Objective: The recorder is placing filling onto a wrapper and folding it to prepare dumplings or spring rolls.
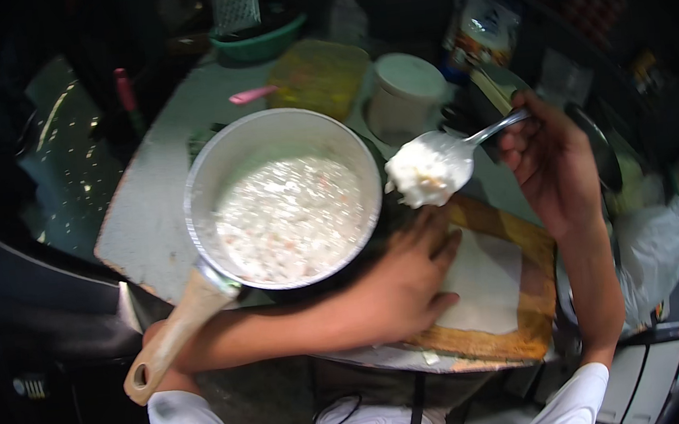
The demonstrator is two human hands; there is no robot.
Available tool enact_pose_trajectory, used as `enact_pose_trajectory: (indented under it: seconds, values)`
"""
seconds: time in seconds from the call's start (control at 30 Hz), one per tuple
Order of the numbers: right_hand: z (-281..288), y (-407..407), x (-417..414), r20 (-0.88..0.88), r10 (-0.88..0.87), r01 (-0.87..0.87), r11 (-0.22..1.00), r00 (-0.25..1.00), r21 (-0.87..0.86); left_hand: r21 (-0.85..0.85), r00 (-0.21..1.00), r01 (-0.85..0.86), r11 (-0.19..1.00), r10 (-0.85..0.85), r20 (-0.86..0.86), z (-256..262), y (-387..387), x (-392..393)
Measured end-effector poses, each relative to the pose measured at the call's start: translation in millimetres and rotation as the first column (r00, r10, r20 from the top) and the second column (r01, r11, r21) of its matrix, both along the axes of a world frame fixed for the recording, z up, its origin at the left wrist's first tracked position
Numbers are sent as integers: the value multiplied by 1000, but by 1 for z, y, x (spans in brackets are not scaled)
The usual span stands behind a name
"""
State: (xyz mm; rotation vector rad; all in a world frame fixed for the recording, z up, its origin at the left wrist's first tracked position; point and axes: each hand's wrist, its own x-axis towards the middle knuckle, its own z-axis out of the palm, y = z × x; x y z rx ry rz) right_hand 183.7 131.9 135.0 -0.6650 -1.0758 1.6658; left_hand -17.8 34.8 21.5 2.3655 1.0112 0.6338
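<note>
My right hand grips the handle of a metal spoon, which is heaped with a white creamy mixture holding small pale orange bits. Left of the spoon is a saucepan with a wooden-coloured handle, part filled with a similar white, lumpy mixture. My left forearm passes under the pan's handle. My left hand, slightly blurred, reaches over a wooden board with a white sheet on it. Its fingers are spread below the spoon, and no object shows in them.
Behind the pan stand a yellowish plastic container, a pink handle, a lidded white tub and a green basin with a metal grater. A printed packet is at the back right; a white plastic bag lies at the right.
</note>
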Motion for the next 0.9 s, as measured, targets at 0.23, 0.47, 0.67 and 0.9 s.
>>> enact_pose_trajectory:
  seconds: [0.23,0.47,0.67,0.9]
  values:
    - [-17,-50,93,61,-410,405,911,910,76,85,999,46,995,-46,-6,1,5,-2]
    - [-46,-83,112,272,-345,325,939,898,118,-6,987,65,998,-65,-150,12,6,-7]
    - [-67,-88,113,300,-362,301,925,883,231,-8,983,40,999,-41,-178,21,5,-5]
    - [-70,-96,115,309,-425,359,899,851,250,57,1000,-4,998,3,11,17,13,-5]
